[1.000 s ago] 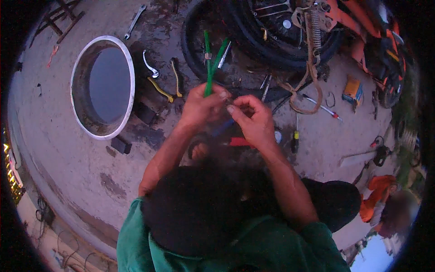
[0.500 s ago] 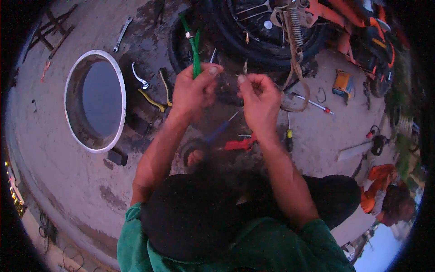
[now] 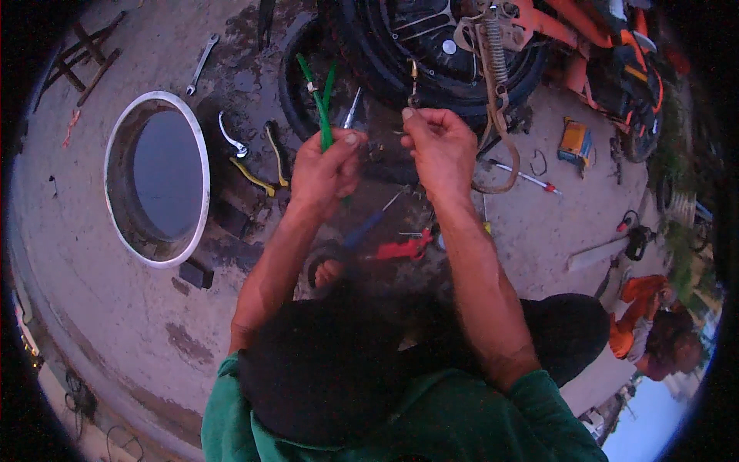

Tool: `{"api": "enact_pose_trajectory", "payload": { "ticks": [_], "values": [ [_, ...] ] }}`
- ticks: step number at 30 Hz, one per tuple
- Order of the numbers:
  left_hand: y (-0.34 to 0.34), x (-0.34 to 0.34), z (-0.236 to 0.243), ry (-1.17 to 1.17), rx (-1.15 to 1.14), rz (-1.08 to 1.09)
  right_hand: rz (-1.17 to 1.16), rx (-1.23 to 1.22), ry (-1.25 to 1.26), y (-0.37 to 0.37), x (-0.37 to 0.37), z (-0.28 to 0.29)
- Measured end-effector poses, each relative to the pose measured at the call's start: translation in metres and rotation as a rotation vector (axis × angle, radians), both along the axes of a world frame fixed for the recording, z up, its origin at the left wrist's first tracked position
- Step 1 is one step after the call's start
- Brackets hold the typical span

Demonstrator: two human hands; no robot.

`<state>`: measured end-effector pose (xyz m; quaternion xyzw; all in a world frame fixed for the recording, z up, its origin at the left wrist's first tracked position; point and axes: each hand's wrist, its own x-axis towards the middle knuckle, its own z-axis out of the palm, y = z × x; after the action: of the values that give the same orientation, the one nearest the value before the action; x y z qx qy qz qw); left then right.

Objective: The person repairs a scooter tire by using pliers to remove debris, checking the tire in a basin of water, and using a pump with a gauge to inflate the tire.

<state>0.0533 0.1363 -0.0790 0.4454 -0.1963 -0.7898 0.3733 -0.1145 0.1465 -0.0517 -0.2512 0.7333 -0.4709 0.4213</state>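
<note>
My left hand is closed around a green, strap-like thing whose two ends spread upward in a V, with a small silvery piece on one of them. A pointed metal shaft shows just beyond its fingers; I cannot tell whether the hand holds it. My right hand pinches a small metal piece between thumb and fingertips. Right above that piece is a brass valve stem, in front of the black tyre. Whether the two touch is not clear.
A round metal-rimmed basin of dark liquid stands at left, near a spanner, a silver lever and yellow-handled pliers. A red-handled tool lies below my hands. An orange motorcycle frame fills the upper right; a person in orange is at right.
My right hand has moved up, bringing the small metal piece closer to the brass valve stem. My left hand keeps hold of the green thing. The whole view has shifted slightly.
</note>
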Motion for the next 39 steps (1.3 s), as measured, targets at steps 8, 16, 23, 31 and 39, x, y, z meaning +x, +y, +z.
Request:
{"api": "enact_pose_trajectory", "payload": {
  "ticks": [8, 16, 23, 31, 39],
  "values": [
    [0.002, 0.003, -0.004, -0.028, -0.005, -0.015, 0.013, 0.009, 0.037, -0.002, -0.003, -0.001],
    [0.002, 0.005, -0.006, -0.012, 0.022, 0.02, 0.029, 0.016, -0.009, -0.005, -0.003, 0.003],
    [0.005, 0.005, -0.01, -0.022, 0.015, 0.032, 0.046, 0.017, -0.037, -0.005, -0.004, 0.004],
    [0.006, 0.007, -0.009, -0.03, 0.04, 0.035, 0.04, 0.001, -0.059, -0.005, -0.004, 0.005],
    [0.009, 0.011, -0.018, -0.007, 0.0, -0.009, 0.045, 0.019, -0.043, -0.007, -0.004, 0.009]
  ]
}}
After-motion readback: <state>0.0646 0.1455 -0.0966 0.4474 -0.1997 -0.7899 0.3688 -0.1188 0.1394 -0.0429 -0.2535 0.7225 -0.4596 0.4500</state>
